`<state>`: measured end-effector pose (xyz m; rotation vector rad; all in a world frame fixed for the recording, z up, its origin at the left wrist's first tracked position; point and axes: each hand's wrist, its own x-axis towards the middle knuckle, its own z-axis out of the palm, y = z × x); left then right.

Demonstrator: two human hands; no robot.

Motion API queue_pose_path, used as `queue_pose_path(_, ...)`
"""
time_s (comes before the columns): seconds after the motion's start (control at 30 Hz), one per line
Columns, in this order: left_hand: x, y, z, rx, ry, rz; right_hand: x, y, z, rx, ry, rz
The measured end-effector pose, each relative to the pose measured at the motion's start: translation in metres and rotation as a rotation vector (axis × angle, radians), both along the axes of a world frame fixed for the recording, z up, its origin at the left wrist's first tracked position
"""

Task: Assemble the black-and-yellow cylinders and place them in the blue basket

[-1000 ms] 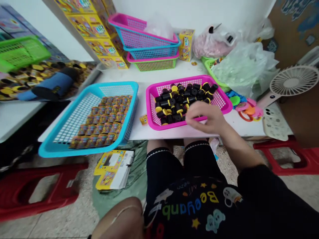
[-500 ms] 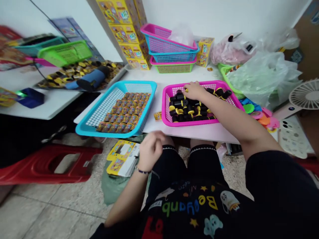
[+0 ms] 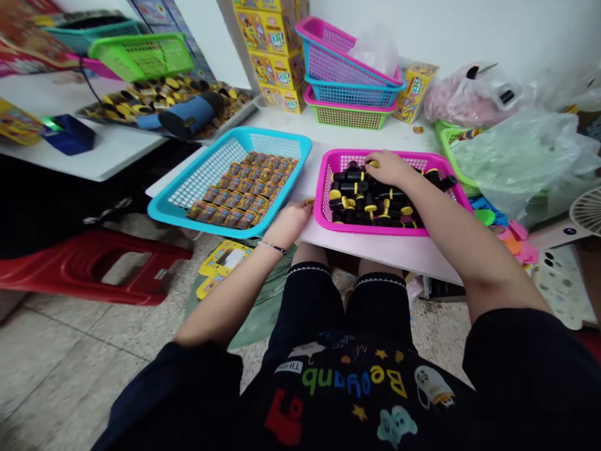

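My right hand (image 3: 389,168) reaches into the pink basket (image 3: 328,222), which is full of small black cylinders with yellow caps (image 3: 357,200). Its fingers curl round one of them at the far side of the pile, where a yellow cap shows at the fingertips. My left hand (image 3: 290,222) rests at the table's front edge, between the pink basket and the blue basket (image 3: 197,219). It touches a small yellow packet (image 3: 308,202). Its fingers are turned away from me and hidden. Rows of wrapped pieces (image 3: 244,194) lie in the blue basket.
Stacked baskets (image 3: 350,81) and yellow boxes (image 3: 272,50) stand at the back of the white table (image 3: 389,254). Plastic bags (image 3: 516,156) and a fan (image 3: 586,213) are on the right, a phone case (image 3: 563,288) near the edge. Red stools (image 3: 89,275) and flat cartons (image 3: 220,263) are on the floor.
My left hand rose from my lap to the table edge by the yellow packet. My right hand moved from the basket's near rim to the far side of the pile. The view swung left.
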<state>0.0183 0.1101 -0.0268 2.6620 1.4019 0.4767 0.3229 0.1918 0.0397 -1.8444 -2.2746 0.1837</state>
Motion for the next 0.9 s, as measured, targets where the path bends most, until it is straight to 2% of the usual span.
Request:
queue_pose_path(0.07,-0.003,-0.006,0.004,0.005,0.049,0.018,0.002,0.002,-0.001,0.0,0.014,0.015)
queue_pose_path(0.17,-0.007,-0.032,0.006,0.035,0.079,0.025,0.004,0.004,0.0,-0.004,0.028,0.027)
queue_pose_path(0.33,-0.006,-0.085,-0.008,0.031,0.073,-0.05,0.005,0.005,0.004,-0.028,0.044,0.016)
queue_pose_path(0.4,-0.005,-0.091,-0.013,0.028,0.049,-0.049,0.007,0.006,0.009,-0.028,0.053,-0.029)
queue_pose_path(0.53,-0.006,-0.084,-0.014,0.022,-0.031,0.002,0.017,-0.002,0.031,0.048,0.123,-0.12)
queue_pose_path(0.63,-0.01,-0.086,-0.006,0.028,-0.113,0.049,0.02,-0.034,0.051,0.134,0.306,-0.059)
queue_pose_path(0.73,-0.015,-0.107,0.01,0.09,-0.295,0.14,0.013,-0.093,0.057,0.214,0.562,0.106)
queue_pose_path(0.8,-0.014,-0.126,0.023,0.12,-0.516,0.175,0.001,-0.135,0.05,0.305,0.757,0.214)
queue_pose_path(0.9,-0.004,-0.145,0.036,0.023,-0.803,0.051,-0.021,-0.183,0.024,0.483,0.981,0.297)
